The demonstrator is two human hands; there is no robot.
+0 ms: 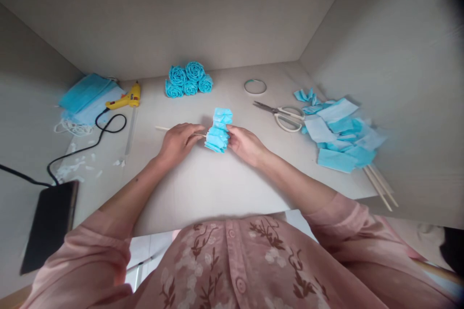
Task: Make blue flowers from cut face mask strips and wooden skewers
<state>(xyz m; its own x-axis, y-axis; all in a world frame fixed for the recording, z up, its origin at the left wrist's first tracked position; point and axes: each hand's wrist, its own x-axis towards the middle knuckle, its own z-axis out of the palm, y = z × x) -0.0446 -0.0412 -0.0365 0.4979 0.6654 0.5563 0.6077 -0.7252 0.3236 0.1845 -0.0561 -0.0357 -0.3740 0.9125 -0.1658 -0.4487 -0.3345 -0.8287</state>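
My left hand (182, 144) grips a thin wooden stick (162, 128), whose free end pokes out to the left. At the stick's other end is a pleated strip of light blue mask fabric (217, 137), partly wound round it, with a loose part standing up behind. My right hand (244, 145) pinches the right edge of this strip; the fingertips are partly hidden by it. Behind my hands sit several finished blue fabric roses (190, 79), stacked in a small pile.
White-handled scissors (288, 118) and a ring-shaped roll of tape (255, 87) lie right of centre. Cut blue pieces (340, 130) and wooden sticks (380, 186) are at the right. Leftward are a yellow glue gun (126, 99) with cord, face masks (90, 99), white scraps and a black phone (50, 227).
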